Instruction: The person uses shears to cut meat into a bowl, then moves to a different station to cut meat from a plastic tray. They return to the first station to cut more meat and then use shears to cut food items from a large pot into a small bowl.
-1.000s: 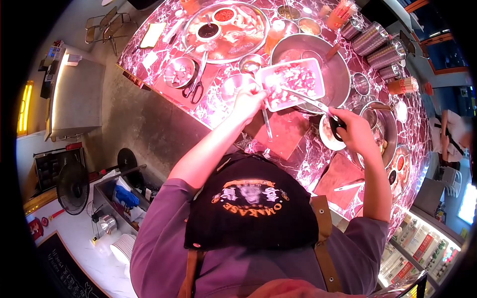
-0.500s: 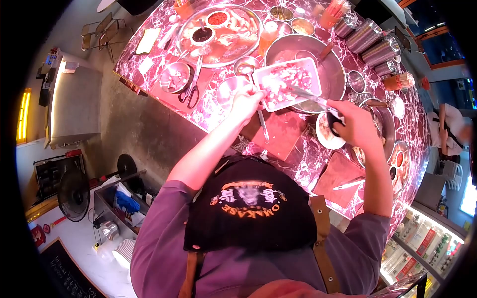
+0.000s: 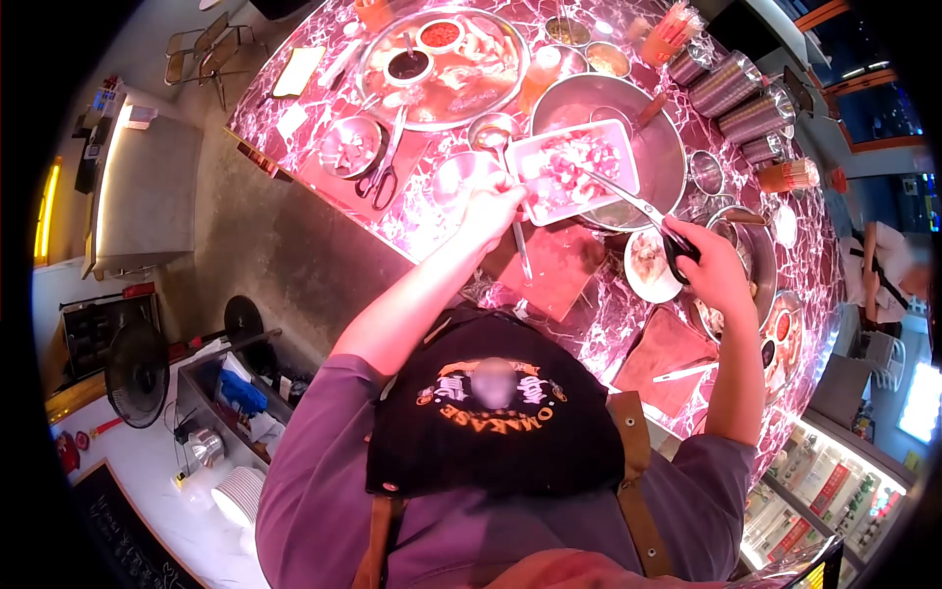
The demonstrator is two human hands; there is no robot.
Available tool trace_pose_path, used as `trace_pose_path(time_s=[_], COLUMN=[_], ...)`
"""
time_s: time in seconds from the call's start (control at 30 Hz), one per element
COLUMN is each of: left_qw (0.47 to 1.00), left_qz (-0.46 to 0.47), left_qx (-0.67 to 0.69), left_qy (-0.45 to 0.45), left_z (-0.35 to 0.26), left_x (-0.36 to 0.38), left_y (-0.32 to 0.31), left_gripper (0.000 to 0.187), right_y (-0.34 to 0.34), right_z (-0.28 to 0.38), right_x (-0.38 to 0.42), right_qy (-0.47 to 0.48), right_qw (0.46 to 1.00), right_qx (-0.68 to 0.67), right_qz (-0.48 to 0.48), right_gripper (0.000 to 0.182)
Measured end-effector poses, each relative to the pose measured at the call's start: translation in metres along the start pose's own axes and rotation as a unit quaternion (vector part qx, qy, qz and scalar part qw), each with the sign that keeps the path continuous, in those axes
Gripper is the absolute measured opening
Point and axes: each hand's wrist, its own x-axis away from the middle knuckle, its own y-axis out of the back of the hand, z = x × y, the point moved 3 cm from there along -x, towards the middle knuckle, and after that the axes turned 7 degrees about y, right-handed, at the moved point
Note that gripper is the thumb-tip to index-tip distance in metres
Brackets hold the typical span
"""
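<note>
My left hand [image 3: 494, 208] is closed on the left edge of a white rectangular tray [image 3: 628, 177] that holds chopped pieces of food [image 3: 574, 169]. The tray is held over the near left part of a large metal pot [image 3: 667, 128]. In my right hand [image 3: 708, 257] are scissors [image 3: 638, 203] with black handles; their blades reach left into the tray, tips among the pieces. A ladle [image 3: 493, 132] lies just left of the tray. Below my right hand's scissors sits a white plate of food [image 3: 652, 265].
A big round platter [image 3: 442, 71] with two sauce bowls stands at the back left. Near it are a metal bowl [image 3: 351, 147] and second scissors [image 3: 386, 177]. Stacked metal cups [image 3: 726, 83] line the back right. A person [image 3: 888, 260] is at far right.
My right hand has moved slightly right and down with the scissors, whose blades and handles now show more plainly. The tray stays in my left hand, almost unmoved.
</note>
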Motion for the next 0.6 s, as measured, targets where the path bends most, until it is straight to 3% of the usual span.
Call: trace_pose_path(time_s=[0.23,0.3,0.6], left_qw=[1.0,1.0,0.999], left_qz=[0.006,0.008,0.016], left_qx=[0.008,0.004,-0.046], left_qy=[0.015,0.016,0.023], left_z=[-0.007,-0.01,-0.003], left_x=[-0.003,0.0,-0.01], left_y=[-0.011,-0.014,0.006], left_gripper=[0.017,0.017,0.014], right_y=[0.014,0.014,0.041], right_z=[-0.012,-0.016,-0.049], right_x=[-0.007,-0.011,-0.008], right_qy=[-0.058,-0.061,-0.085], right_qw=[0.995,0.997,0.964], right_qx=[-0.081,0.046,-0.244], right_qz=[-0.028,0.025,-0.059], right_gripper=[0.056,0.056,0.057])
